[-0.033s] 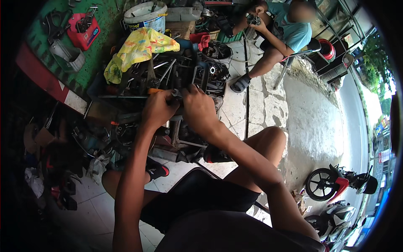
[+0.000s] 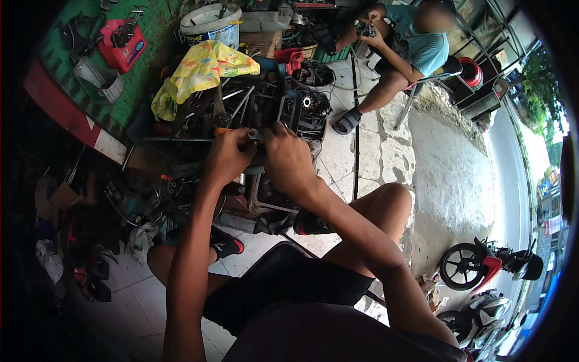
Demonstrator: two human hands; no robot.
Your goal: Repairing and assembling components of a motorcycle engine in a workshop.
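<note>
My left hand (image 2: 230,155) is closed on a metal tool (image 2: 253,136) that looks like a wrench, just in front of an orange handle (image 2: 221,131). Close on its right, my right hand (image 2: 287,157) has its fingers curled on the same small area; what exactly they grip is hidden. Both are at the near edge of a dark tool tray (image 2: 181,140) crowded with metal tools and parts. A yellow patterned cloth (image 2: 199,66) lies over the tray's back part.
A bucket (image 2: 211,33), red container (image 2: 119,45) and parts bin (image 2: 310,78) surround the tray. A seated co-worker (image 2: 410,54) holds a metal part at upper right. A motorcycle (image 2: 464,265) stands at right beside the pavement (image 2: 449,175). Dark clutter (image 2: 69,235) fills the left.
</note>
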